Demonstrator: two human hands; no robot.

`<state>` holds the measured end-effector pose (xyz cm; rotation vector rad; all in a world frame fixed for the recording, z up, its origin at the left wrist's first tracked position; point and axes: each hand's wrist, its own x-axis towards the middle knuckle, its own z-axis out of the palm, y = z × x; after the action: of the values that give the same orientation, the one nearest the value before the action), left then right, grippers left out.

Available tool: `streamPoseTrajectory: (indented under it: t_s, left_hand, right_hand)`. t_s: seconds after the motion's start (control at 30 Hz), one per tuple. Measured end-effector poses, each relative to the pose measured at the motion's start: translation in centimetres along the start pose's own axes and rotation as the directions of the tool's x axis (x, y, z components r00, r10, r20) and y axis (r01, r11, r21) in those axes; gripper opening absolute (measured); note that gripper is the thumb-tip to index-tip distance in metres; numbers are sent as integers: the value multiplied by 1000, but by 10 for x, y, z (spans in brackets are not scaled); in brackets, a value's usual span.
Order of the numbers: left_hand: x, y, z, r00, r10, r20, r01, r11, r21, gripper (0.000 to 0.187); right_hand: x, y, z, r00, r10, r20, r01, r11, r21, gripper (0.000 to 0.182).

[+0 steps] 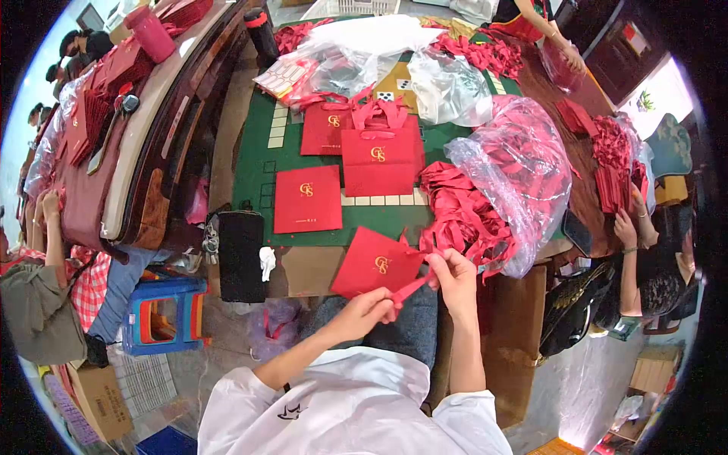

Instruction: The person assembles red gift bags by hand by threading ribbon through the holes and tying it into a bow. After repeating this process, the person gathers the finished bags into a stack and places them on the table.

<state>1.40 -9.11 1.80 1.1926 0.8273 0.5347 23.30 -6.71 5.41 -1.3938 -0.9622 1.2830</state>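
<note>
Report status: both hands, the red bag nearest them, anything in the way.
Left hand and right hand pinching red ribbon. Red bag askew, just beyond. Ribbon pile crowds right hand's far side.

Green-topped table point(356, 222) | middle: three red bags point(307, 208) | right: loose heap of red ribbon point(464, 220), clear plastic sack point(531, 174) beside it | far side: clear wrapping point(459, 83) | near left: black pouch point(241, 258), crumpled white tissue point(267, 262)

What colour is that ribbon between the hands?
The ribbon is red, seen in the head view.

Left hand point(370, 312) near right hand point(454, 279)
</note>
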Motion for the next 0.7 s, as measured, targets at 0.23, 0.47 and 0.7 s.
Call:
streamPoseTrajectory:
  t_s: [0.23, 0.47, 0.7]
  left_hand:
    - [3, 6, -32, 956, 227, -188, -94, 839, 536, 17]
    - [19, 23, -37, 983, 30, -179, -32, 999, -9, 17]
    - [23, 20, -45, 994, -26, -109, 5, 983, -186, 21]
  right_hand:
    - [-29, -12, 15, 887, -431, -165, 202, 685, -699, 26]
    - [-25, 3, 36, 813, -470, 344, 582, 636, -506, 29]
    - [-24, -1, 49, 885, -304, 354, 430, 826, -364, 23]
